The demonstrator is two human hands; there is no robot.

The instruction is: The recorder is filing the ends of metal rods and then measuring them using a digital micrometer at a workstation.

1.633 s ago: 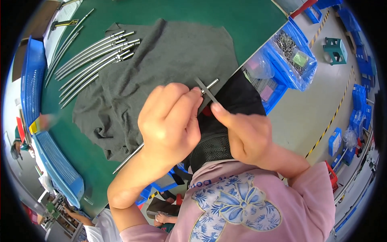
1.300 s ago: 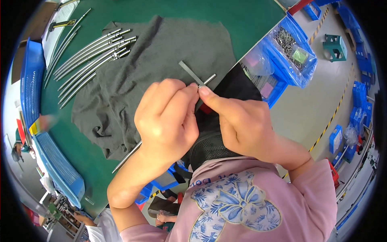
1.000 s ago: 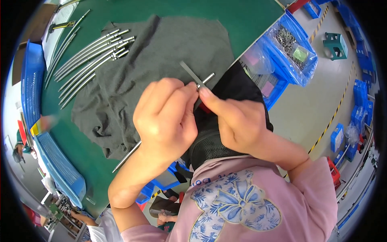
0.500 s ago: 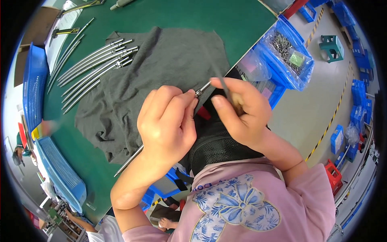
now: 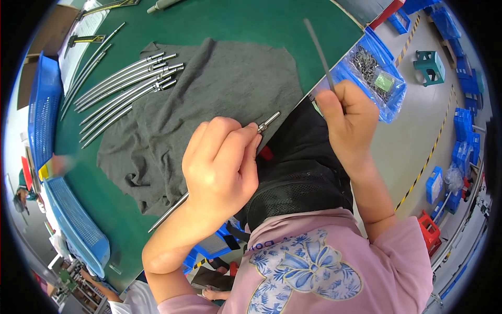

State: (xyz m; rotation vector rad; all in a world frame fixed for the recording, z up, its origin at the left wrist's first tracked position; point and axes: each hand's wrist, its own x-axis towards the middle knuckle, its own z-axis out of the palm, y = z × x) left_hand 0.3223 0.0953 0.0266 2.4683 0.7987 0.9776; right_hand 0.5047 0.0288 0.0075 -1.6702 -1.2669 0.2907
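Observation:
My left hand (image 5: pixel 219 167) is closed round a slim metal rod (image 5: pixel 269 121) with a stepped, collared end. That end sticks out past the thumb and forefinger, and the long shaft runs back under the wrist to a pointed tip. To the right, my right hand (image 5: pixel 353 123) grips a thin, flat dark grey strip (image 5: pixel 317 48) in its closed fingers. The strip points up and away, apart from the rod; its exact kind is unclear. Below the left hand lies a crumpled grey cloth (image 5: pixel 246 78). Several similar metal rods (image 5: pixel 104 129) rest side by side, their collared ends on the cloth.
The green table (image 5: pixel 251 23) has its edge close on my right. A blue bin (image 5: pixel 395 97) lined with plastic holds small metal parts. Blue perforated baskets (image 5: pixel 78 220) line the left side, near black calipers (image 5: pixel 86 39). A green stool (image 5: pixel 430 68) stands on the floor.
My right hand has moved up and right, away from the rod's collared end, carrying the strip, which now shows clearly. My left hand has shifted slightly right with the rod.

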